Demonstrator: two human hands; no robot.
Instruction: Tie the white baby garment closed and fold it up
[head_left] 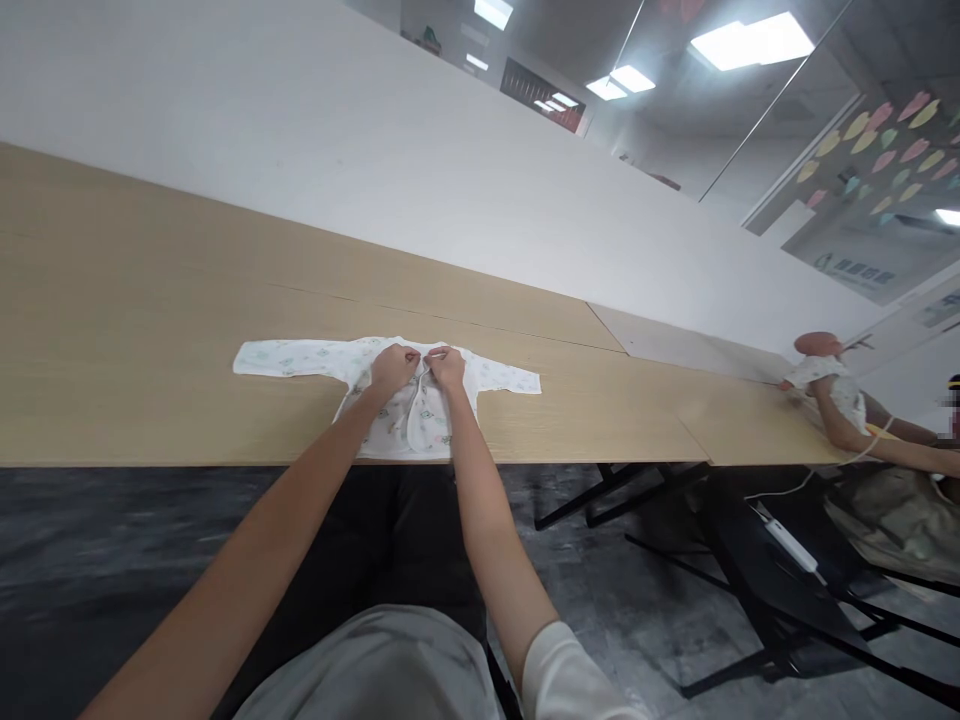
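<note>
A small white baby shirt (431, 425) with a faint print lies spread on the wooden table, its sleeves stretched out to both sides. Its open front edge curves down the middle. My left hand (395, 367) pinches the cloth near the neckline, left of the opening. Just to the right, my right hand (447, 367) pinches the front edge near the collar. The fingertips of both hands are close together with a narrow gap between them. Whatever small part lies between the fingers is too small to make out.
The light wooden table (150, 300) runs along a white wall (300, 130). At the far right, another person's arm (847, 425) holds a doll (821, 350) in white clothing. Below stand black folding chairs (780, 580), one with a white power strip (787, 543) and cable.
</note>
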